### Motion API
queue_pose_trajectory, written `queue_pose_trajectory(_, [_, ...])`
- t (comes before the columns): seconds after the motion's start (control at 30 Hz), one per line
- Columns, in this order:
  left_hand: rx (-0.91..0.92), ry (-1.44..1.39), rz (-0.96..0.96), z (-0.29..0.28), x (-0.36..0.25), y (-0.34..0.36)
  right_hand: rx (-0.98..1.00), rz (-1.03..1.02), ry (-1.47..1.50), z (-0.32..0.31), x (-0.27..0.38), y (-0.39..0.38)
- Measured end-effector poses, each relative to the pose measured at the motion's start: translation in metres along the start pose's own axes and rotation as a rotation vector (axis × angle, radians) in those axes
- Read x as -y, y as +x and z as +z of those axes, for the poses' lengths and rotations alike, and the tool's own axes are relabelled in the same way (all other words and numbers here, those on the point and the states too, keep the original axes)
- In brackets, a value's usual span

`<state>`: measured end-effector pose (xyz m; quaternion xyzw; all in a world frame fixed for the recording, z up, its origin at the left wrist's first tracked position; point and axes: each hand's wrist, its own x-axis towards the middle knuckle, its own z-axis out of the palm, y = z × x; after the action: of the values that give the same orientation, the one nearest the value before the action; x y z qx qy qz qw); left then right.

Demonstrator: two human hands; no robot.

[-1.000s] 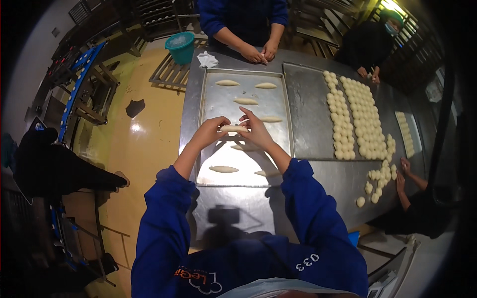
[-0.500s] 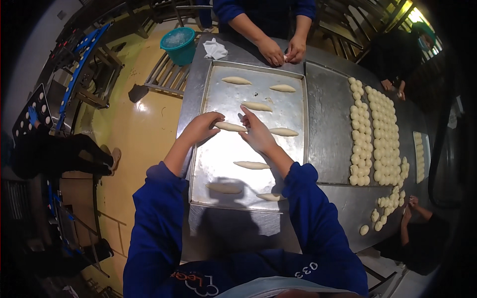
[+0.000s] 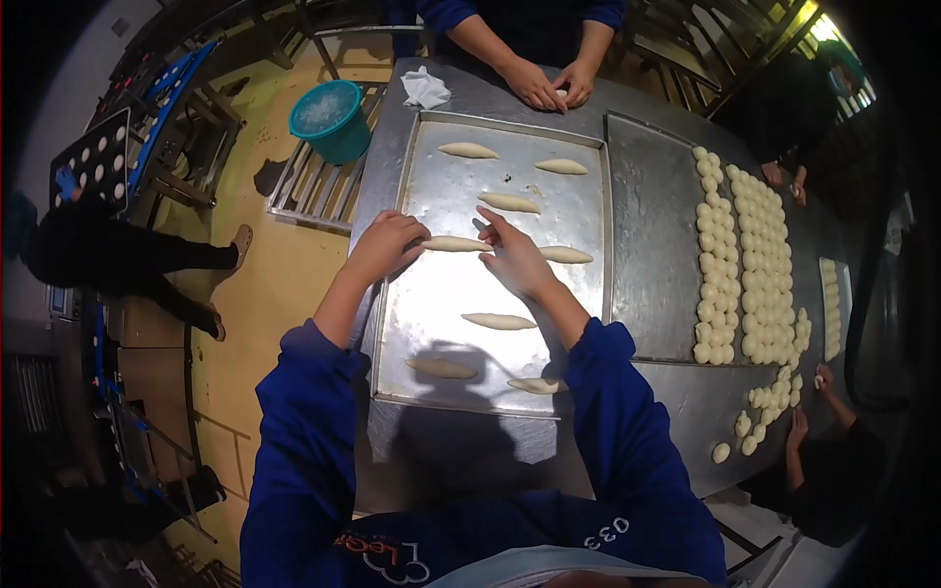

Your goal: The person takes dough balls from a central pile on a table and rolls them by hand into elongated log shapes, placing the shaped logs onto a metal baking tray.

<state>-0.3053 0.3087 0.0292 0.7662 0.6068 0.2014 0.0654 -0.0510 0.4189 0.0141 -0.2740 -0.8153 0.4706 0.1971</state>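
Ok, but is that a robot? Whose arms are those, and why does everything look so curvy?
There's no robot here, just a person in blue sleeves working with two bare hands. The camera sits on their head and looks down, so you see what's in front of them. Its very wide lens bends straight edges, which makes things curvy.

The left hand and right hand are at the two ends of a long, pointed piece of dough. I can't tell how firmly they're gripping it. Seven more dough pieces lie on the metal tray below. To the right, lots of round dough balls sit in rows. The hands across the table belong to somebody else.
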Motion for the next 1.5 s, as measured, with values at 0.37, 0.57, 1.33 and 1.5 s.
queue_pose_trajectory(0.37, [-0.024, 0.16, -0.068, -0.003, 0.0, -0.011, -0.089, -0.034, -0.198, -0.003, -0.005, -0.013])
queue_pose_trajectory(0.57, [-0.174, 0.157, -0.182, -0.013, -0.023, -0.048, -0.262, -0.129, -0.286, -0.001, 0.013, -0.051])
queue_pose_trajectory(1.33, [-0.046, -0.218, -0.051, 0.083, -0.325, -0.312, -0.973, 0.249, -0.175, 0.029, 0.0, -0.447])
queue_pose_trajectory(1.5, [-0.104, -0.089, -0.168, 0.094, -0.33, -0.325, -0.963, 0.206, -0.09, 0.005, -0.018, -0.429])
